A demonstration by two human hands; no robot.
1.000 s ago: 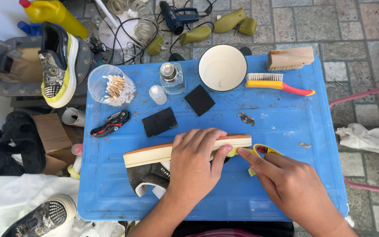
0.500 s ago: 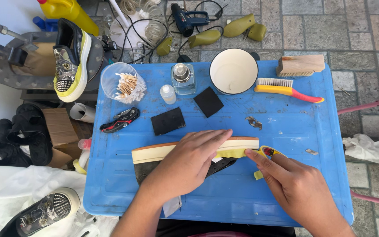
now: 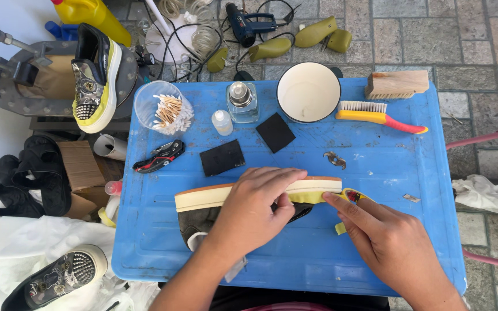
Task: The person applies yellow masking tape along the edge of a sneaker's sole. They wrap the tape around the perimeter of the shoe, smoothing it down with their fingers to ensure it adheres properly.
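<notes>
**While One Hand Is Holding the Shoe, the Other Is Smoothing Yellow Tape Along Its Sole**

While the shoe (image 3: pixel 243 198) is lying on its side in the middle of the blue tabletop (image 3: pixel 376 173), the left hand (image 3: pixel 255 210) is pressing down flat on it, fingers spread over the pale sole, so its grip is not wrapped around anything. At about three o'clock from it, the right hand (image 3: pixel 390 245) is pinching the end of the yellow tape (image 3: pixel 350 197) against the toe end of the sole.

To do this well, I think the left hand should be pushing firmly so the shoe is not rolling. The right fingertips should be sliding slowly, keeping the tape straight on the sole's edge with no wrinkles.

Up at twelve o'clock a white bowl (image 3: pixel 308 92) is sitting, well apart. A black pad (image 3: pixel 222 157) is lying near, at about eleven o'clock from the shoe.
</notes>
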